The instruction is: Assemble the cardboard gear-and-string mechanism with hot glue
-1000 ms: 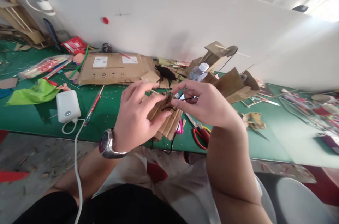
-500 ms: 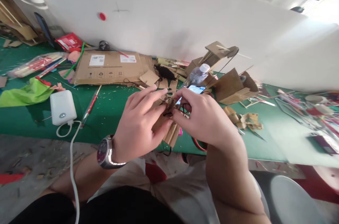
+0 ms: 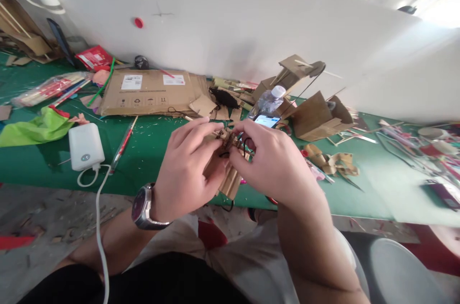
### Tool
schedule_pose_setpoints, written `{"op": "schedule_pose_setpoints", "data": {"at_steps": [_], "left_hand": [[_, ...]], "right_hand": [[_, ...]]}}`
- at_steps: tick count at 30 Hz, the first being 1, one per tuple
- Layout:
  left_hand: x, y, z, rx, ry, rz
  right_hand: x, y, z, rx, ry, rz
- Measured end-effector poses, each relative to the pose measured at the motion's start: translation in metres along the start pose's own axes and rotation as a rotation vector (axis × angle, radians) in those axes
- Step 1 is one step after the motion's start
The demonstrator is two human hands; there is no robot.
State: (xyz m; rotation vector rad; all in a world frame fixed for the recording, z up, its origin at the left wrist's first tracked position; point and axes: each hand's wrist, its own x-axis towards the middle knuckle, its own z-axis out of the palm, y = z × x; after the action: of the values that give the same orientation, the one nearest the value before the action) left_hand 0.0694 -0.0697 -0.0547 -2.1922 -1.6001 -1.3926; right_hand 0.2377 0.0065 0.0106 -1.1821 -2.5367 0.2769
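Between my hands is a small cardboard construction (image 3: 230, 184) with a corrugated lower part, held above the front of the table. My left hand (image 3: 189, 165), with a watch on the wrist, is closed around its left side, thumb and fingers on the cardboard. My right hand (image 3: 275, 163) pinches at the construction's top from the right, its fingers bent. A thin dark cord (image 3: 246, 143) loops beside the right fingers; exactly what they grip is partly hidden. Just beyond the right hand lies a lit phone (image 3: 268, 120), beside a clear plastic bottle (image 3: 266, 102) with a white cap.
A flat cardboard box (image 3: 143, 95) lies at the back of the green table (image 3: 151, 151). On the left are a white power bank (image 3: 85, 143) with a cable and a green cloth (image 3: 38, 128). Cardboard models (image 3: 318, 115) and scraps (image 3: 332, 160) sit to the right.
My right hand has shifted slightly left and closer to my left hand at the top of the cardboard construction. The hold of both hands looks much the same.
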Motion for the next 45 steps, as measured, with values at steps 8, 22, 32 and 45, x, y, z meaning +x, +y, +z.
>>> {"op": "schedule_pose_setpoints", "data": {"at_steps": [8,22,32,45], "left_hand": [[0.004,0.004,-0.002,0.022,-0.006,-0.015],[0.008,0.002,-0.010,0.023,0.020,-0.070],[0.016,-0.002,-0.015,-0.003,-0.089,-0.035],[0.021,-0.007,-0.009,0.103,-0.155,-0.045]], "right_hand": [[0.001,0.002,0.000,0.086,-0.004,-0.069],[-0.002,0.005,-0.015,0.208,-0.014,-0.109],[0.001,0.019,-0.018,0.632,0.096,-0.210],[0.015,0.028,-0.008,0.546,0.131,-0.175]]}}
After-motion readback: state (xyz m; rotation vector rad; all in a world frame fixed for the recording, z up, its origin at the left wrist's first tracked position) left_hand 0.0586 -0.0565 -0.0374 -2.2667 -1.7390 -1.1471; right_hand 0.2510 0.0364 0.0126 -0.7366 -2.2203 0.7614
